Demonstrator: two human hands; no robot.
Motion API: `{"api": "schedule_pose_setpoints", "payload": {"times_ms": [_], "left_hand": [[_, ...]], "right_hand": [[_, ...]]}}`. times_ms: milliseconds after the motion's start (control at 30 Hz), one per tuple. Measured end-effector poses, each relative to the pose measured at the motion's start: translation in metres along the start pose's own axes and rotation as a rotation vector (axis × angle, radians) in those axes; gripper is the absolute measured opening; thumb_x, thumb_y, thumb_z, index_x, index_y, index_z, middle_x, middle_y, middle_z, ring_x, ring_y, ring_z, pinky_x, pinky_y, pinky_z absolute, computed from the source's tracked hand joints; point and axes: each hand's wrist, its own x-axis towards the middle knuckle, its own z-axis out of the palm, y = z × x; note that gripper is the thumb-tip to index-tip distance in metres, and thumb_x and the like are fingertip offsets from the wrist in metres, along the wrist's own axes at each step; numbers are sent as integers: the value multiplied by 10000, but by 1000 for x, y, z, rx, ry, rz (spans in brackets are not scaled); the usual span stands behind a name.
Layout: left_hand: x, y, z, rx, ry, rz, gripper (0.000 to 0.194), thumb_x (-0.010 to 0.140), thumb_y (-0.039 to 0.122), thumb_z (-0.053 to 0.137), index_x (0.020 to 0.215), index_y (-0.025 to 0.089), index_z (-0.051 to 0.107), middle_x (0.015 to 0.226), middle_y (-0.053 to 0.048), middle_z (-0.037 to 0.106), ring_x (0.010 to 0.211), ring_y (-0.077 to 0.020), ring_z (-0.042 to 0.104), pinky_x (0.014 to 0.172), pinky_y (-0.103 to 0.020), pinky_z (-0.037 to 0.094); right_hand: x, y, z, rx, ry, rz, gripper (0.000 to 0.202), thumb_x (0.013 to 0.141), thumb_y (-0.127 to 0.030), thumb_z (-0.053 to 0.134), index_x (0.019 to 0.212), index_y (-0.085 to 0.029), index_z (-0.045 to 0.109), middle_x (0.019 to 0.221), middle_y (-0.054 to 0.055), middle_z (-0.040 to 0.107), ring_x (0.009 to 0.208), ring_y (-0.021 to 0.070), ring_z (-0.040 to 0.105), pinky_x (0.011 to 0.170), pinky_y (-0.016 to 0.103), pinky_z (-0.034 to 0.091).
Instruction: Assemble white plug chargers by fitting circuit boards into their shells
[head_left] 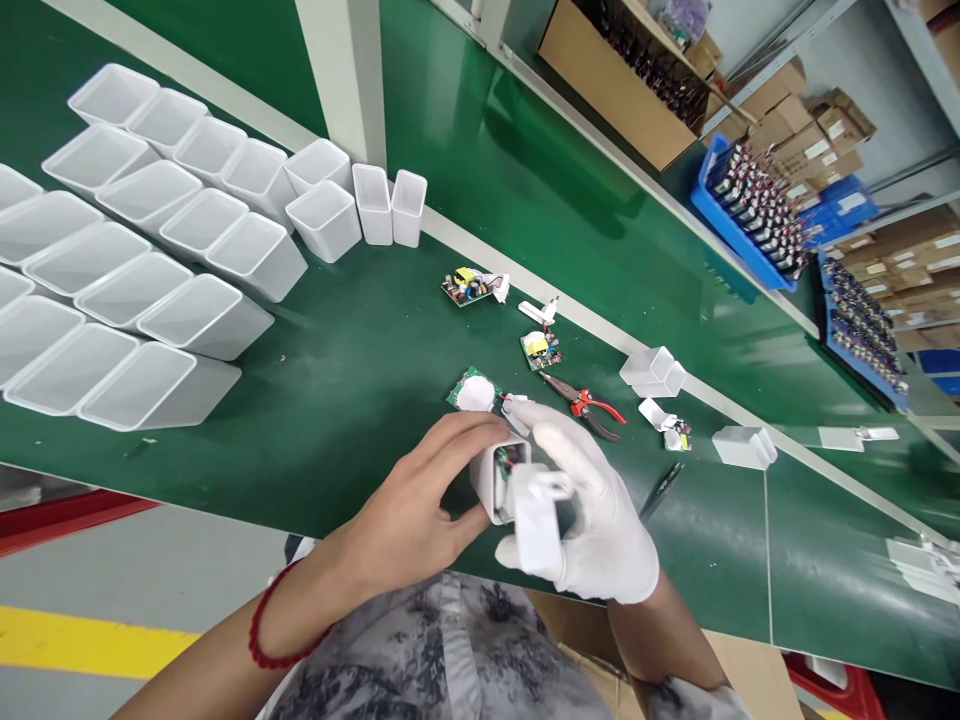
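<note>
My bare left hand (pixel 420 500) is wrapped round a white plastic housing (pixel 487 485) near the front edge of the green table. Inside the housing's open end a green circuit board with wires partly shows. My gloved right hand (pixel 600 500) holds a white end cap (pixel 538 525) beside that opening, between thumb and fingers. Just beyond my hands lies a circuit board with a white round part (pixel 475 391). Pliers with red and black handles (pixel 581 403) rest to its right. Farther back are two more boards with yellow parts, one here (pixel 471 287) and one here (pixel 540 349).
Rows of open white housings (pixel 150 280) stand at the left. Right of the pliers are more housings (pixel 652 372), a small board with a cap (pixel 666 425) and a black pen-like tool (pixel 662 490). Blue trays (pixel 742 220) of parts sit beyond the metal rail.
</note>
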Motion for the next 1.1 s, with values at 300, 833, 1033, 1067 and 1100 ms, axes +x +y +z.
{"api": "schedule_pose_setpoints", "payload": {"times_ms": [300,833,1033,1067,1100], "left_hand": [[-6,0,30,-183,122,-104,627,814,92,628,1372,240,383,1375,-142,439,1329,-253,474,1101,-413,452],[-15,5,11,-500,-15,-388,408,942,298,551,1345,245,590,1233,-100,604,1082,-190,638,928,-301,556],[-20,6,12,-477,-16,-375,407,953,233,513,1352,263,584,1308,-113,568,1163,-227,599,932,-336,561],[-20,5,12,-460,-23,-376,408,955,242,511,1357,259,579,1303,-114,569,1154,-228,602,918,-332,568],[-20,5,11,-438,-33,-379,412,958,256,508,1365,257,571,1293,-113,572,1135,-224,610,898,-324,575]], "right_hand": [[-13,12,44,366,130,240,500,910,-502,585,1336,-243,555,1294,101,625,1149,265,622,1032,432,494],[-13,16,48,452,158,278,441,818,-493,709,1155,-209,685,897,69,676,817,215,634,830,414,554],[-16,20,47,414,159,237,506,831,-455,711,1295,-265,642,931,59,681,829,205,636,828,396,547],[-15,20,47,456,140,263,515,828,-461,714,1296,-259,641,923,54,680,776,187,625,792,378,553],[-14,20,46,516,116,296,524,826,-465,717,1298,-252,638,918,50,680,735,170,612,752,359,557]]}}
